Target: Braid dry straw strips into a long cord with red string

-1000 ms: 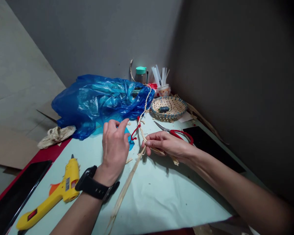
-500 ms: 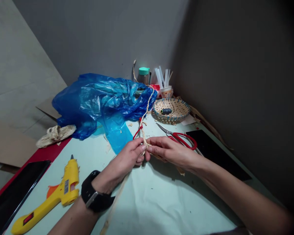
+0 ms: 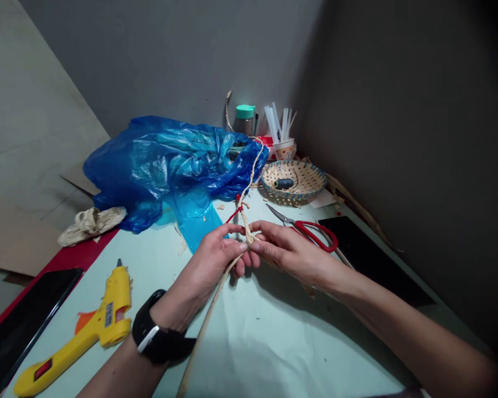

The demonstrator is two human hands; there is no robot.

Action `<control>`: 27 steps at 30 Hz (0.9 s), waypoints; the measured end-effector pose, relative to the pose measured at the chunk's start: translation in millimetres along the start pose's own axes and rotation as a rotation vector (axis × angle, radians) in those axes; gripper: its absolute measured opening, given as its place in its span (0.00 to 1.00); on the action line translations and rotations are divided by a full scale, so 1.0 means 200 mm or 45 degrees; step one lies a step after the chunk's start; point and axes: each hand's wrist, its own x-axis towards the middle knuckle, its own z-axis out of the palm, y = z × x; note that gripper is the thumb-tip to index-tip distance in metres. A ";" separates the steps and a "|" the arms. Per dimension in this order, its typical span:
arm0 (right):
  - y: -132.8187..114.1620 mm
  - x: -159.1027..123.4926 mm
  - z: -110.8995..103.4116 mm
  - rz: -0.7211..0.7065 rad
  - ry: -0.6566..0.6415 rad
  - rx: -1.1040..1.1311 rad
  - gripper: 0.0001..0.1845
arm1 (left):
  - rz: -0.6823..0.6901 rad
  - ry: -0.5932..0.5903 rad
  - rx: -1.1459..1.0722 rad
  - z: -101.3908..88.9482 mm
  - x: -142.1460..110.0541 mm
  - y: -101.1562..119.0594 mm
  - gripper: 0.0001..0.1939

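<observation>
A thin braided cord (image 3: 253, 168) of pale plant fibre runs from the back of the table down to my two hands. My left hand (image 3: 219, 251) pinches the braid's lower end between thumb and fingers, and a long loose strand (image 3: 209, 315) trails from there toward me. My right hand (image 3: 288, 249) closes on the strands from the other side, its fingertips almost touching the left ones. Just above the hands, a red string (image 3: 234, 214) is tied round the braid. Some strand ends are hidden under the right palm.
Left lies a yellow glue gun (image 3: 110, 309); right, red-handled scissors (image 3: 313, 229) beside a black panel (image 3: 369, 254). Behind are a blue plastic bag (image 3: 170, 160), a woven basket (image 3: 311, 185) holding a dark spool (image 3: 284, 183), a cup (image 3: 284, 150) of glue sticks and a green-lidded jar (image 3: 244, 119).
The loose strand has swung over to lie in front of my left fingers and wrist. Both hands stay close together on the braid, fingers slightly shifted. The view has moved a little.
</observation>
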 end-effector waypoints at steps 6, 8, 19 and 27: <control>-0.04 0.00 -0.01 0.166 -0.039 0.204 0.10 | 0.011 0.060 0.092 0.00 0.01 0.00 0.05; -0.06 0.00 -0.01 0.193 -0.025 0.227 0.10 | -0.016 0.088 0.117 0.01 0.01 0.01 0.04; -0.05 -0.03 -0.03 0.300 -0.013 0.213 0.13 | -0.250 0.141 -0.068 0.07 0.03 -0.02 0.10; -0.08 -0.02 -0.04 0.412 0.120 0.170 0.15 | -0.402 0.306 0.034 0.09 0.01 0.02 0.13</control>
